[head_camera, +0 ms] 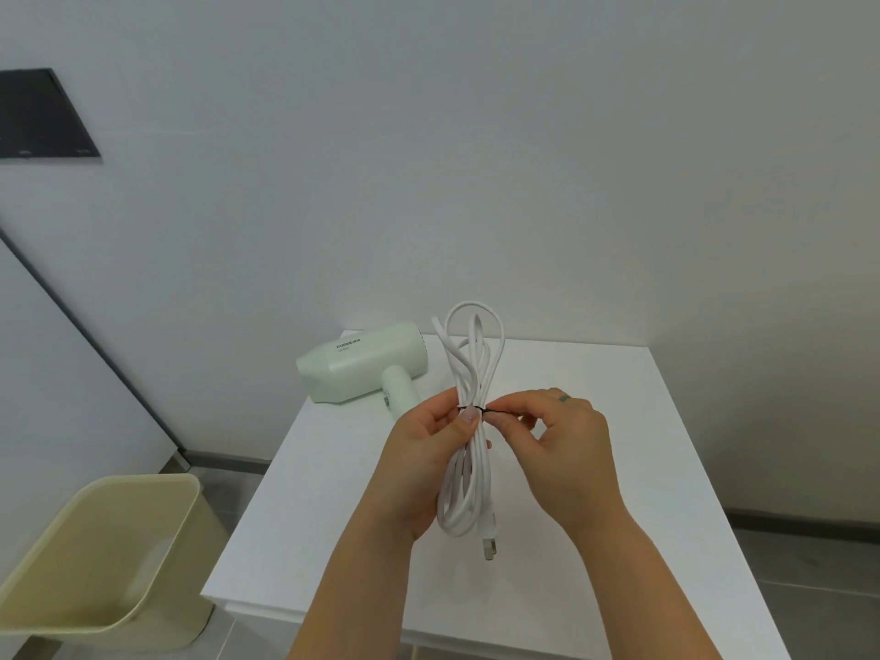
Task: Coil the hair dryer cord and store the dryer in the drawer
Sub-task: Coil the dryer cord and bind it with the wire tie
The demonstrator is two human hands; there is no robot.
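White square table top (595,469): fills the lower middle of the view against a pale wall; both forearms reach in over its near edge.
Beige plastic bin (95,540): on the floor left of the table, well apart from the work.
Pale green hair dryer (362,362): lies on its side at the far left corner of the table, nozzle to the left, handle angled toward the left hand; nobody holds it.
White cord bundle (469,421): gathered into long loops and held up above the table, long axis running near to far, top loops rising past the dryer, bottom loops hanging near the wrists.
White plug (489,540): dangles at the near end of the bundle, free.
Left hand (424,464): closed round the bundle's middle from the left, thumb pressed on the front of the strands.
Right hand (566,445): just right of the bundle, thumb and forefinger pinched on the tie, other fingers curled loose.
Thin black tie (488,411): wrapped across the bundle's waist, at right angles to its long axis, its tail leading right into the right fingers.
Key relation: the tie's free end lies right of the cord, so the right hand is likely best placed to finish the binding while the left steadies.
Drawer: not in view.
Progress: coiling looks nearly done; storing not yet begun.
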